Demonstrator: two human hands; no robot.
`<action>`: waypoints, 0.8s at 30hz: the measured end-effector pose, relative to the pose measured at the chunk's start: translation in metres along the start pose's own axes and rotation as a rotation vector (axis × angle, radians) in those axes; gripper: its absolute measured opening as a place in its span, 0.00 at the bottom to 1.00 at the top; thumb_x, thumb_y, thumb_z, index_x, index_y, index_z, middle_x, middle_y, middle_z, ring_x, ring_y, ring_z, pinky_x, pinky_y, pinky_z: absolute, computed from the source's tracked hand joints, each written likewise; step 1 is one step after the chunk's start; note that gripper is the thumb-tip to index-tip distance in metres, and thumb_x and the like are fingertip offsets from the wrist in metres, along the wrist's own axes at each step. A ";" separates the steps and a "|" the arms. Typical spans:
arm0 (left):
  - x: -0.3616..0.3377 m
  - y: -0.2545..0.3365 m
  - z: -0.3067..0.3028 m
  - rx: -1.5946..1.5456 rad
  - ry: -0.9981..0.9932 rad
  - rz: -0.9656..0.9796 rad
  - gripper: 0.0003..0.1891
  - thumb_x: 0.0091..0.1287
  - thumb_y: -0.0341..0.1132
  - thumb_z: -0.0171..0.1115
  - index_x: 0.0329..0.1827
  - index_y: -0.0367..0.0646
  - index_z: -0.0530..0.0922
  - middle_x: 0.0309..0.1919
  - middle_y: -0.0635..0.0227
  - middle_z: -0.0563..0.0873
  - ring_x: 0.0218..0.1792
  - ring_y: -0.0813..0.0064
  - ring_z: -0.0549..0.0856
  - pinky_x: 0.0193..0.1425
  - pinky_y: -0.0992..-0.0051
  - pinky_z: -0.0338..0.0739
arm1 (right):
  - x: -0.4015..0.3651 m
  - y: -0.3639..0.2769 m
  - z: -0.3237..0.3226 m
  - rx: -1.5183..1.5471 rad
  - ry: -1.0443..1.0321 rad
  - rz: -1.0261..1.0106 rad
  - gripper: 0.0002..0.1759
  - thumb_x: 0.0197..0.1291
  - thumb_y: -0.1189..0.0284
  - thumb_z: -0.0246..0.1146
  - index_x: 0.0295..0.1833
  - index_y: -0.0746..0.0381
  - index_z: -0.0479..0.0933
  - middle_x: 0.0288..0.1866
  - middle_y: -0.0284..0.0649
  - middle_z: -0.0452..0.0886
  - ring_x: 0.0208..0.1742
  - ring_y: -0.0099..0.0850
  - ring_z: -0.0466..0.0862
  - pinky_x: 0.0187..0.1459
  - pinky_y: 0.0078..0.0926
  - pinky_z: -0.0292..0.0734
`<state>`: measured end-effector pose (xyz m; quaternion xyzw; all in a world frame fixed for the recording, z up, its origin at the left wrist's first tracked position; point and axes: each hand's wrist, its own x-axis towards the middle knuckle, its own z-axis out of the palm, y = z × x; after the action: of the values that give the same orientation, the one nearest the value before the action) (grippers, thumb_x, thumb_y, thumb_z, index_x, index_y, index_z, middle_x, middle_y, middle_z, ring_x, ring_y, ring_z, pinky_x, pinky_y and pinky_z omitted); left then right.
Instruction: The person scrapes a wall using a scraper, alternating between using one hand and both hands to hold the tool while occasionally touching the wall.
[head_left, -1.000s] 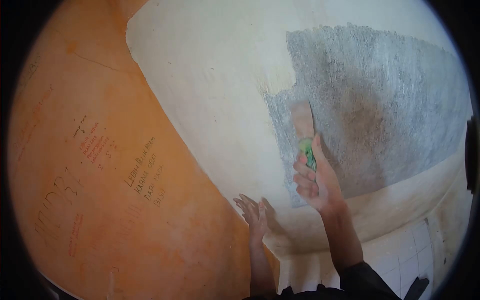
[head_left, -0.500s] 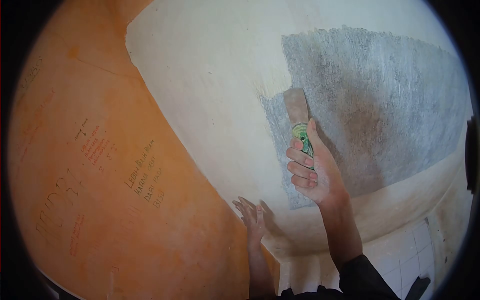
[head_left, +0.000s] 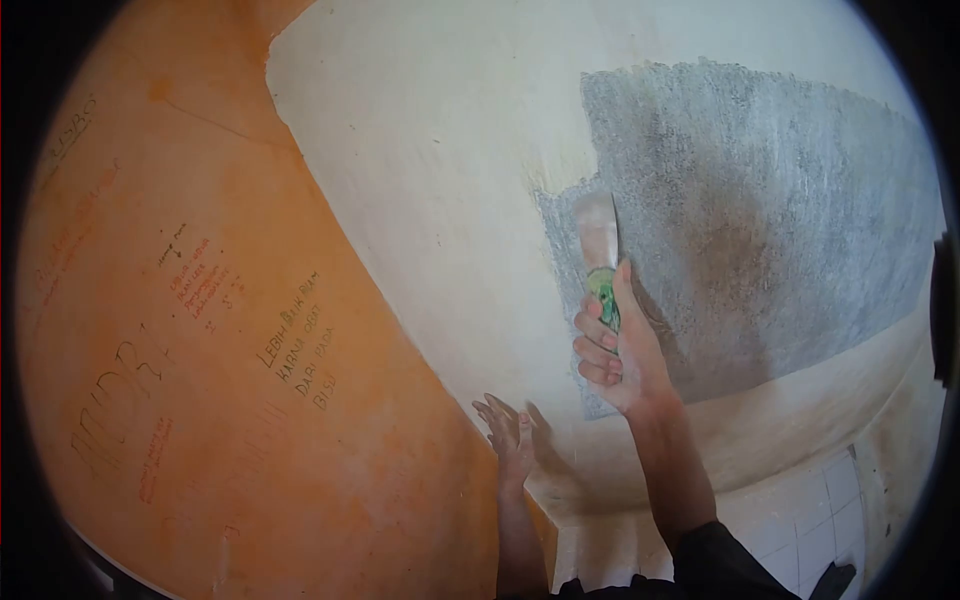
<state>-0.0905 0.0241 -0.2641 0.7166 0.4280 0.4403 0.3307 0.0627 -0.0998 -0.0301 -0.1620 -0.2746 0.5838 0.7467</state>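
My right hand is wrapped round the green handle of a putty knife, thumb laid along its side. The wide metal blade points up and overlaps the left part of a rough grey patch on the wall. Off-white paint surrounds this patch, with a ragged border at its upper left. Lower and to the left, my left hand holds nothing; its fingers are spread beside the pale wall, near the corner with the orange wall.
An orange wall with handwriting in dark and red ink fills the left side. White tiles show at the lower right, below a curved, stained ledge. A dark object stands at the right edge.
The putty knife has shifted slightly down along the grey patch, and its blade now catches more light. The view has turned a little; my left hand keeps nearly the same pose.
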 end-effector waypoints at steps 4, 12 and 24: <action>0.002 0.000 0.000 0.006 -0.032 0.018 0.46 0.74 0.63 0.45 0.82 0.48 0.34 0.80 0.46 0.29 0.80 0.43 0.33 0.75 0.32 0.37 | 0.003 -0.009 0.024 0.014 -0.058 0.008 0.29 0.70 0.37 0.46 0.33 0.52 0.66 0.16 0.21 0.54 0.12 0.15 0.50 0.12 0.14 0.45; 0.000 -0.008 0.004 -0.025 -0.015 0.044 0.49 0.73 0.64 0.48 0.82 0.49 0.32 0.79 0.43 0.26 0.79 0.40 0.32 0.75 0.32 0.37 | 0.011 0.009 0.014 -0.107 0.028 0.029 0.30 0.69 0.35 0.46 0.32 0.51 0.65 0.16 0.22 0.54 0.12 0.15 0.50 0.13 0.15 0.44; 0.003 -0.006 0.002 -0.040 -0.032 0.050 0.48 0.73 0.63 0.48 0.82 0.49 0.32 0.80 0.46 0.26 0.79 0.41 0.30 0.74 0.31 0.34 | 0.040 -0.021 0.043 -0.098 -0.174 -0.051 0.29 0.71 0.37 0.45 0.33 0.51 0.66 0.15 0.20 0.55 0.12 0.14 0.52 0.12 0.15 0.45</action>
<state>-0.0899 0.0294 -0.2691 0.7274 0.3959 0.4452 0.3407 0.0599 -0.0701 0.0243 -0.1398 -0.3708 0.5624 0.7258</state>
